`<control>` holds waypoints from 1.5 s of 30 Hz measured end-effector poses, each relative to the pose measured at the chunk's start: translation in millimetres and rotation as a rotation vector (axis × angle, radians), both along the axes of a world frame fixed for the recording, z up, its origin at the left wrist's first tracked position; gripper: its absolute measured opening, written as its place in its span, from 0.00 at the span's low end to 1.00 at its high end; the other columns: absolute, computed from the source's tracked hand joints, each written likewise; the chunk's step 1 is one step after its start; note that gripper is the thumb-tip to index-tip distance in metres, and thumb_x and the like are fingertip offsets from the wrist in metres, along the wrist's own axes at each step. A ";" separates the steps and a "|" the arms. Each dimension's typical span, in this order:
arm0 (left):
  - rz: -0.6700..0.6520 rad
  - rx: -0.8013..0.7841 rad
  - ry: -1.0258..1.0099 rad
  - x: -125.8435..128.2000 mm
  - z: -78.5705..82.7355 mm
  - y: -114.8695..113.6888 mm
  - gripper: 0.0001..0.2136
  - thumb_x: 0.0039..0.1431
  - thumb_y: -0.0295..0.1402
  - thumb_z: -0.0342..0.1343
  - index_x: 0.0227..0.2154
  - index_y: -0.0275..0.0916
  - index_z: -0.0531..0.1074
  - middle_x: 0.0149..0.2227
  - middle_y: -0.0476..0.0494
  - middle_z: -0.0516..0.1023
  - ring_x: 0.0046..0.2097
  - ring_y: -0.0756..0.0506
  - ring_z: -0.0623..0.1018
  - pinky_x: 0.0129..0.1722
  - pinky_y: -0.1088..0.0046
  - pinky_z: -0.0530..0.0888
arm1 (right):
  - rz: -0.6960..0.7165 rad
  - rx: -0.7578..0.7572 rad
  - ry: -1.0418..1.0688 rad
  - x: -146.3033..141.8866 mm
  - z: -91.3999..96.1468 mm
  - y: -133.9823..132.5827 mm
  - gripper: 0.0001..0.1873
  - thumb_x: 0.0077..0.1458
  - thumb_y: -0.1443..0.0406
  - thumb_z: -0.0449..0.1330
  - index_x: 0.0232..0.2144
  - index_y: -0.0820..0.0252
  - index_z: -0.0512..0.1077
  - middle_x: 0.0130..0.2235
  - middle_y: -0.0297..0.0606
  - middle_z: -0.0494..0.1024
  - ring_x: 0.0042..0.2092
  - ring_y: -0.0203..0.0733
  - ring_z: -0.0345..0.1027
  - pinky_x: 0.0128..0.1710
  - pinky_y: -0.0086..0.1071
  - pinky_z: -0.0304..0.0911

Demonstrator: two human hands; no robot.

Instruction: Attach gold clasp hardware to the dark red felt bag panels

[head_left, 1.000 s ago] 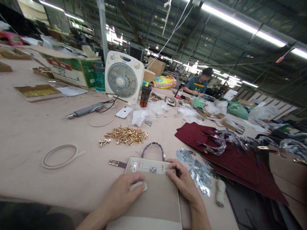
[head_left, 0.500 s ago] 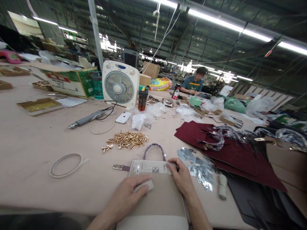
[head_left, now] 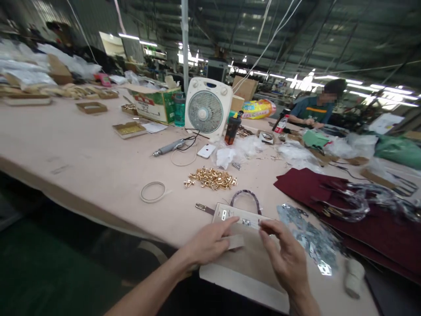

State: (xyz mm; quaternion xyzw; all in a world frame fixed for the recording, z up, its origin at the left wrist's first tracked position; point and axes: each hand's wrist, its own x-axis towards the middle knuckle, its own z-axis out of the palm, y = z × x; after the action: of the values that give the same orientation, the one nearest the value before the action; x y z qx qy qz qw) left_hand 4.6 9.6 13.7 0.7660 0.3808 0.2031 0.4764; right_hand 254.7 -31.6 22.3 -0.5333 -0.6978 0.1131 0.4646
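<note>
Along the near edge of the work table (head_left: pixel 82 145), I have the beige leather bag panel (head_left: pixel 250 259) lying flat, with its braided handle (head_left: pixel 245 199) and buckled strap (head_left: pixel 204 208) free above it. My left hand (head_left: pixel 208 241) presses down, fingers extended over a pale strip (head_left: pixel 235 241), pinning it in place. My right hand (head_left: pixel 283 250) hovers, thumb and forefinger pinched near the panel's top, though I cannot tell whether they grip anything. Gold fittings (head_left: pixel 212 178) and silver metal pieces (head_left: pixel 307 235) lie within reach.
</note>
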 end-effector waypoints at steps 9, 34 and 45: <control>0.002 0.033 -0.035 -0.9 -11.1 -1.8 0.35 0.60 0.29 0.51 0.72 0.41 0.57 0.66 0.40 0.72 0.66 0.37 0.72 0.66 0.59 0.67 | 0.318 -0.131 -0.188 -42.1 -20.0 6.6 0.13 0.68 0.62 0.62 0.53 0.48 0.78 0.49 0.42 0.83 0.51 0.53 0.76 0.53 0.47 0.72; 0.139 -0.137 -0.144 5.2 -4.4 3.5 0.11 0.59 0.35 0.55 0.29 0.35 0.80 0.22 0.52 0.74 0.27 0.50 0.72 0.26 0.78 0.62 | 0.313 -0.065 -0.080 -43.7 -43.4 0.7 0.08 0.70 0.69 0.54 0.38 0.54 0.71 0.36 0.36 0.74 0.39 0.43 0.69 0.40 0.35 0.65; 0.159 -0.026 -0.151 9.6 -7.6 -0.6 0.12 0.66 0.36 0.54 0.32 0.38 0.79 0.30 0.49 0.79 0.33 0.47 0.75 0.34 0.75 0.67 | -0.065 -0.004 0.453 4.5 -35.7 7.9 0.07 0.69 0.59 0.59 0.40 0.54 0.73 0.39 0.38 0.76 0.44 0.45 0.72 0.47 0.37 0.68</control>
State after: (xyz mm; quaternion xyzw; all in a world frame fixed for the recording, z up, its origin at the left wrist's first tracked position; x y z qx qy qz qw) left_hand 14.2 9.0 6.2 0.7097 0.4059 0.2926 0.4960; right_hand 259.1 -23.7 -13.5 -0.5175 -0.5580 0.2165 0.6115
